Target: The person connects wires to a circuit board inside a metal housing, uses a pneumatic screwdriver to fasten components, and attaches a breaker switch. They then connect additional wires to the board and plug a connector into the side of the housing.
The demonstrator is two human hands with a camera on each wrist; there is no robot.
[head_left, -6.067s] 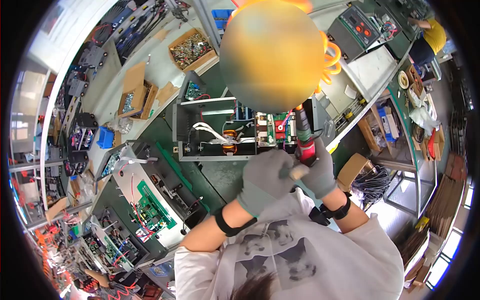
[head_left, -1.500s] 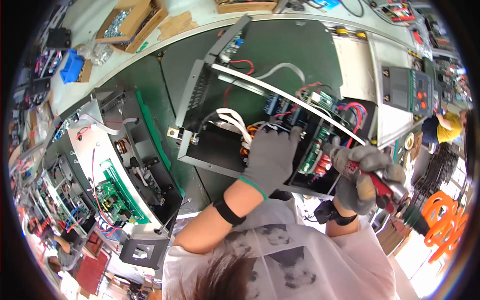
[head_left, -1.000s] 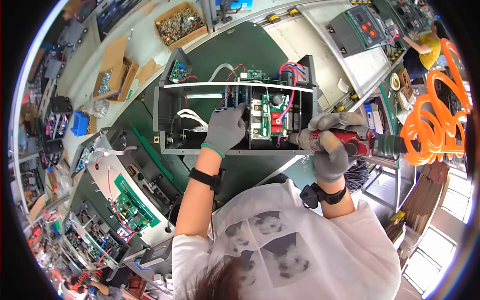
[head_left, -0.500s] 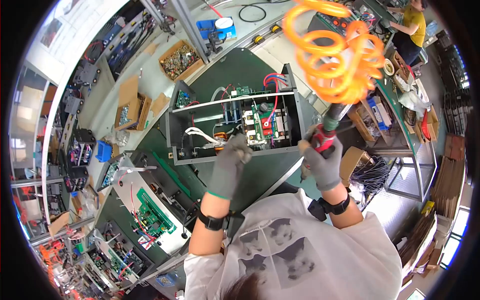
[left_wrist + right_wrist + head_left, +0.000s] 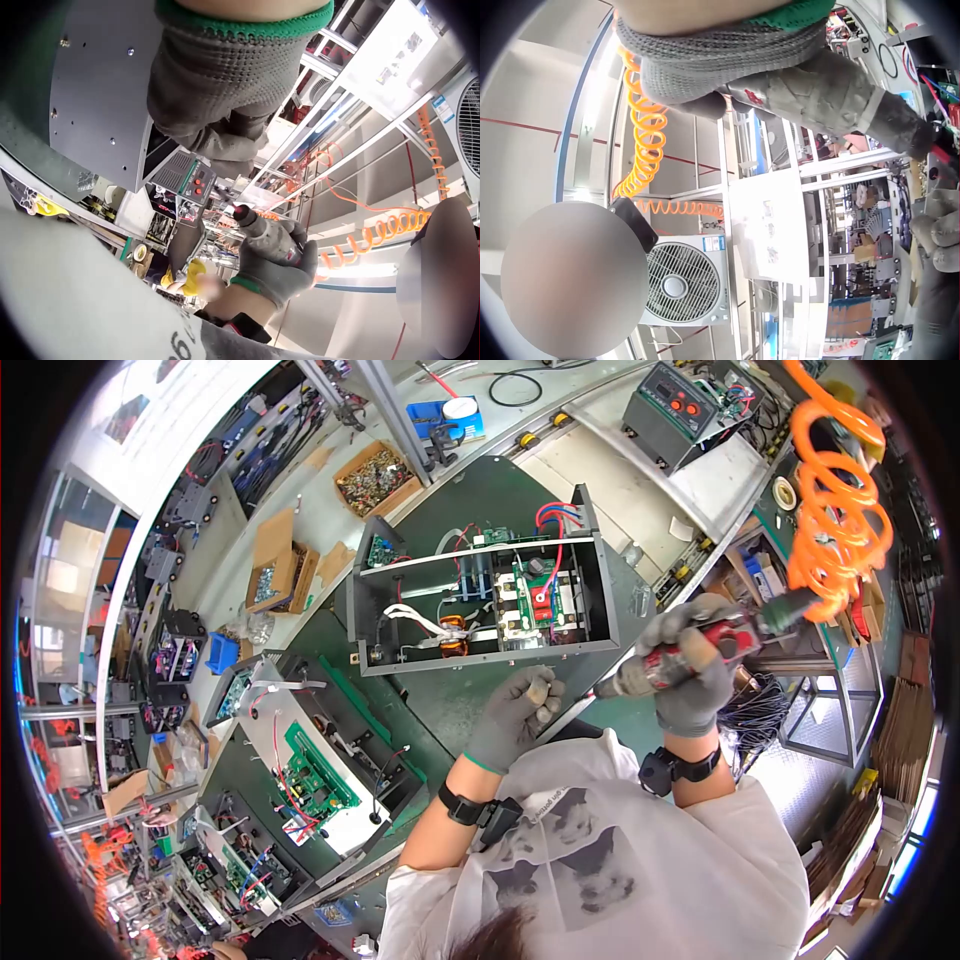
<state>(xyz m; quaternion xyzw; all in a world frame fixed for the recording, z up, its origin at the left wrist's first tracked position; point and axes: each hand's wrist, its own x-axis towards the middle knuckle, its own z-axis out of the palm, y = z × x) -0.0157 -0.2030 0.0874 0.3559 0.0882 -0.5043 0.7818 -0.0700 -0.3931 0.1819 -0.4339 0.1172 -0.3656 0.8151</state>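
Observation:
In the head view my right hand [image 5: 695,670] grips a red-and-grey power screwdriver [image 5: 640,676], its tip pointing left toward my other hand. An orange coiled hose [image 5: 835,530] runs from the tool's rear. My left hand [image 5: 515,715], gloved in grey, is just in front of the dark metal case [image 5: 480,660], fingers curled inward; I cannot tell whether something small is in them. The case stands open with white wires [image 5: 410,615], a copper coil [image 5: 454,637] and a green circuit board with a red block [image 5: 541,598] inside. In the right wrist view the screwdriver [image 5: 817,94] points toward my left hand [image 5: 937,236].
Left of the case stands another opened unit with a green board [image 5: 318,780]. Boxes of small parts [image 5: 378,478] and a blue bin [image 5: 222,652] lie on the back bench. A grey device with orange knobs [image 5: 680,405] is at the back right.
My left hand has left the case interior and come back toward my body. The screwdriver, upright half a second ago, now lies nearly level, pointing left. Earlier, both hands were together at the tool.

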